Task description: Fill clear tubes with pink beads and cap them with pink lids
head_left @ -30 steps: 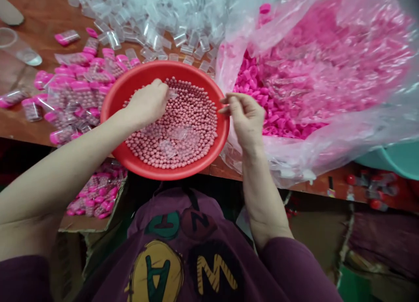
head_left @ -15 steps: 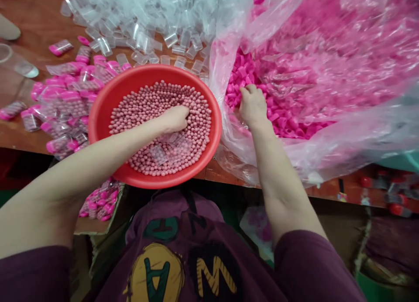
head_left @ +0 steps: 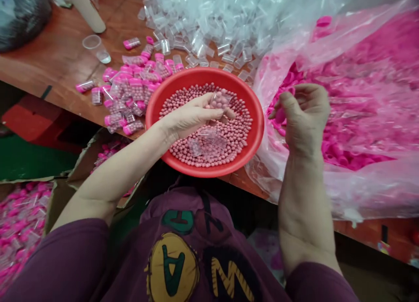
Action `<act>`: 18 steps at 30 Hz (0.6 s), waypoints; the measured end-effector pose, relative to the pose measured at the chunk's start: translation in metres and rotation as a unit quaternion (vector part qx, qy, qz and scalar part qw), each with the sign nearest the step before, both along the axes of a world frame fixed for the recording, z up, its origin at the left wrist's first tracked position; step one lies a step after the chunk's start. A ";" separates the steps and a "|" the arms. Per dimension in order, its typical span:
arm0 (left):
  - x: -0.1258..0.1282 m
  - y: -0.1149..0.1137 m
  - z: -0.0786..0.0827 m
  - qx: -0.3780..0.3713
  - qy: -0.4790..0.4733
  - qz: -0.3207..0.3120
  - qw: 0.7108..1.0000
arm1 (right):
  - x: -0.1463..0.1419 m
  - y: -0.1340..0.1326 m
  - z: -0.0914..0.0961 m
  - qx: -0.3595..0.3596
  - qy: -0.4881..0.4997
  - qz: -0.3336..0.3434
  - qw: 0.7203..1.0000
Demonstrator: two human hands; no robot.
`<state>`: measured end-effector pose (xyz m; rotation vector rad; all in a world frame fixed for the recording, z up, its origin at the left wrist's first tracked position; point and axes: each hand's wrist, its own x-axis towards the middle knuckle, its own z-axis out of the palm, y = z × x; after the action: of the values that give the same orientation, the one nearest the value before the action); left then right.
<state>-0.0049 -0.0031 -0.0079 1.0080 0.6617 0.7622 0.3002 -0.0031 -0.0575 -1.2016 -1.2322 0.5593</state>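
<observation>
My left hand (head_left: 199, 112) is closed on a small clear plastic bottle (head_left: 220, 100) filled with pink beads, held over the red basin (head_left: 258, 132). Loose pink beads (head_left: 235, 140) cover the basin's floor, and a few clear bottles (head_left: 209, 140) lie among them. To the right, my right hand (head_left: 304, 110) pinches a bright pink cap (head_left: 280, 115) above the opening of a clear plastic bag (head_left: 271, 175). Many more pink caps (head_left: 340, 156) fill that bag.
Filled, pink-capped bottles (head_left: 131, 90) lie piled left of the basin. Empty clear bottles (head_left: 203, 27) are heaped behind it. A clear cup (head_left: 96, 48) lies on the wooden table (head_left: 65, 66). Cardboard boxes (head_left: 62, 197) of filled bottles stand below, at left.
My left hand has come up out of the beads with a filled bottle. My right hand has lifted from the caps with one in its fingers. The view has shifted left.
</observation>
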 end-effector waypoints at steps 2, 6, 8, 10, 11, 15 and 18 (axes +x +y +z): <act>-0.007 -0.008 0.000 -0.010 -0.006 0.027 1.000 | -0.030 -0.004 0.009 0.028 -0.043 0.049 0.998; -0.017 -0.018 -0.012 -0.040 -0.021 0.065 0.997 | -0.078 -0.010 0.015 0.006 -0.121 0.103 0.987; -0.020 -0.020 -0.018 -0.067 -0.040 0.062 0.995 | -0.092 -0.012 0.011 -0.010 -0.134 0.123 0.983; -0.021 -0.021 -0.020 -0.088 -0.055 0.062 0.993 | -0.099 -0.013 0.005 -0.037 -0.135 0.136 0.981; -0.021 -0.021 -0.020 -0.093 -0.060 0.065 0.992 | -0.101 -0.014 0.001 -0.054 -0.138 0.142 0.979; -0.018 -0.020 -0.016 -0.104 -0.050 0.068 0.991 | -0.101 -0.017 -0.013 -0.058 -0.162 0.150 0.974; -0.016 -0.019 -0.018 -0.110 -0.029 0.065 0.991 | -0.104 -0.021 -0.013 0.008 -0.145 0.116 0.983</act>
<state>-0.0213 -0.0224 -0.0259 0.7435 0.7489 0.8101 0.1959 -0.0245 -0.0702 -1.1609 -1.6360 0.5548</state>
